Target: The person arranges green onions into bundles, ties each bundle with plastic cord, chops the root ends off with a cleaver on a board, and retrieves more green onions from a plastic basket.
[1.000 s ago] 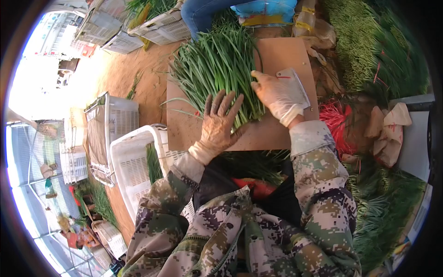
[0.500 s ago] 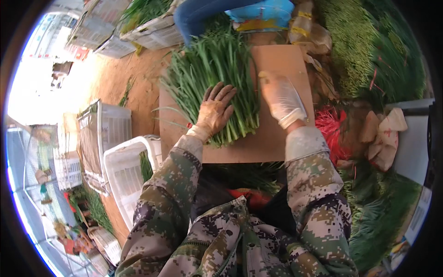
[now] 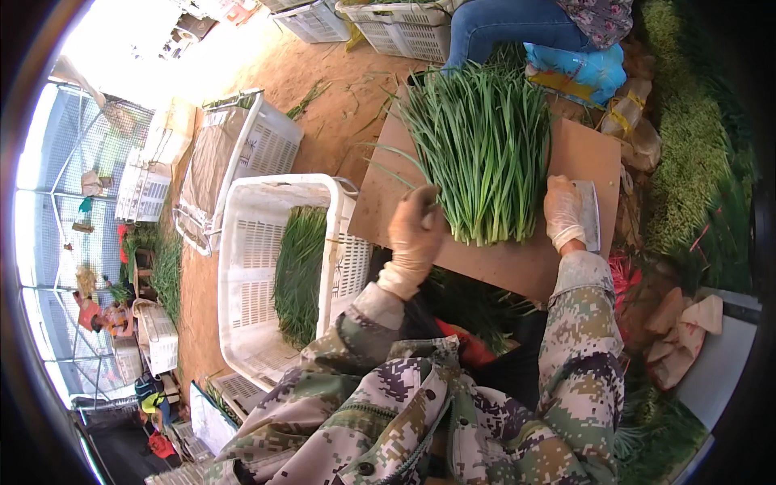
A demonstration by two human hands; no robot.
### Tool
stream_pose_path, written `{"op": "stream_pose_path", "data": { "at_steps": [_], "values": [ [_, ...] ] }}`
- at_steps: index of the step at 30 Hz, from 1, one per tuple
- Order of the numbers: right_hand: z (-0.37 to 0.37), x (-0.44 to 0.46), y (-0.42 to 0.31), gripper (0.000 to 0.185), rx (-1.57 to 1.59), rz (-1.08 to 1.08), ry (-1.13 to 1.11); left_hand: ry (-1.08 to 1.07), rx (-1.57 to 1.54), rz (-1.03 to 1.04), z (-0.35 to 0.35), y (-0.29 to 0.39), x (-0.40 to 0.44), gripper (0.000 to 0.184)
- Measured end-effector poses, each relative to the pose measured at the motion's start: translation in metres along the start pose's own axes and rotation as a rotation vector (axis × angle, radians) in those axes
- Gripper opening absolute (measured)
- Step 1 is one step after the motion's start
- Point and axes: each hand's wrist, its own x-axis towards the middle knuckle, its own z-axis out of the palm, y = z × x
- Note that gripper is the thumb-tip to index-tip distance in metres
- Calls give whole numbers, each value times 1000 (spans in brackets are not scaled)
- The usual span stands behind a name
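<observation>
A large bunch of green leafy stalks (image 3: 485,149) lies on a brown board (image 3: 582,153), its pale cut ends toward me. My left hand (image 3: 416,234), gloved and a little blurred, is raised just left of those ends, fingers curled; whether anything is inside is hidden. Near the board's right side my gloved right hand (image 3: 563,212) is closed on a flat pale blade (image 3: 588,217), whose handle is hidden. A gap separates this hand from the bunch.
Left of the board stands a white crate (image 3: 234,283) holding green stalks (image 3: 301,279). Another person's jeans-clad leg (image 3: 517,24) is beyond the board, beside a blue bag (image 3: 578,69). Red strings (image 3: 622,279) and brown paper (image 3: 683,339) lie at right.
The view has turned, showing more of the white crate. My left hand has lifted off the bunch and moved left. My right hand, spread earlier, is now closed; the stalks' ends look more even.
</observation>
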Motion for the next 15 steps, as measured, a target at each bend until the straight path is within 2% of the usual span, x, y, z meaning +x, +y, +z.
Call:
{"op": "stream_pose_path", "data": {
  "at_steps": [1, 3, 5, 7, 9, 10, 15],
  "values": [
    [2, 0, 0, 11, 1, -3, -4, 5, 35, -143, -12, -23, -7, 22],
    [12, 1, 3, 10, -52, -20, 49, -158, -2, -658, -25, -64, -2, 19],
    [12, 3, 4, 9, -79, -31, 1, -175, 107, -654, -17, -109, 1, 22],
    [-4, 4, -1, 9, -118, -27, -35, -203, 215, -643, -13, -109, 13, 25],
    [-6, 3, -8, 9, -124, 37, -81, -203, 480, -441, -6, -104, 22, 35],
    [-5, 5, -9, 9, -129, 98, -123, -223, 480, -449, -2, -97, 27, 33],
    [-2, 6, -3, 8, 47, 113, -85, -257, 556, -342, 9, -99, 41, 26]
  ]
}}
